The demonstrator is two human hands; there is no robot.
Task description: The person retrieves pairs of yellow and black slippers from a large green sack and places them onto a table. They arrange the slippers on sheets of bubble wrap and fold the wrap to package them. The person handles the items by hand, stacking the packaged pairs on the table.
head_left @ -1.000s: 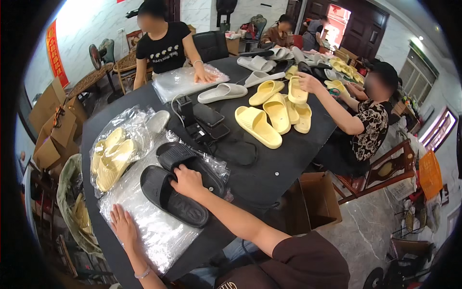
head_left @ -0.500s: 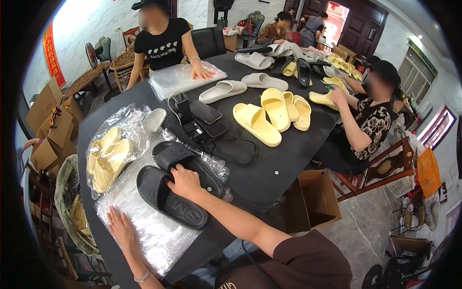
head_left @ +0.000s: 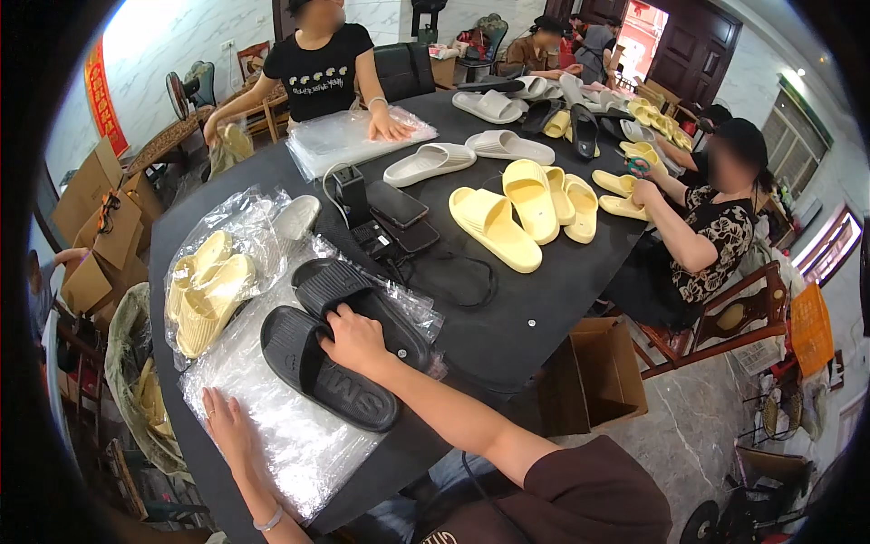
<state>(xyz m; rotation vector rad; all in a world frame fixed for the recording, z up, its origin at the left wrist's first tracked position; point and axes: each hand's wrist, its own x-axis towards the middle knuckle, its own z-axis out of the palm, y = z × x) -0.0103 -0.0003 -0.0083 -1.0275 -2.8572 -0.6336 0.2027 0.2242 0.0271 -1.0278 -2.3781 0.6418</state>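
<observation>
A pair of black slide sandals (head_left: 293, 343) lies side by side on a stack of clear plastic bags (head_left: 304, 453) at the table's near left. My right hand (head_left: 355, 338) grips the pair where their inner edges meet, thumb and fingers closed. Flat on the left margin of the bags rests my left hand (head_left: 228, 424), fingers extended, holding nothing. Just beyond it are yellow slides (head_left: 215, 304) wrapped in clear plastic. A grey slide (head_left: 296, 218) sits behind them, partly against the crinkled plastic.
Phones (head_left: 399, 208) and a black boxy device (head_left: 350, 190) with cables stand past the sandals. Loose yellow slides (head_left: 494, 228) and grey slides (head_left: 430, 164) cover the table's middle. Co-workers sit or stand around it. An open cardboard box (head_left: 616, 376) is below the right edge.
My hands and the black slides hold their places, while the view shifts slightly. The standing co-worker at the far left now has a yellowish bagged item in one hand. The right co-worker's hands have moved.
</observation>
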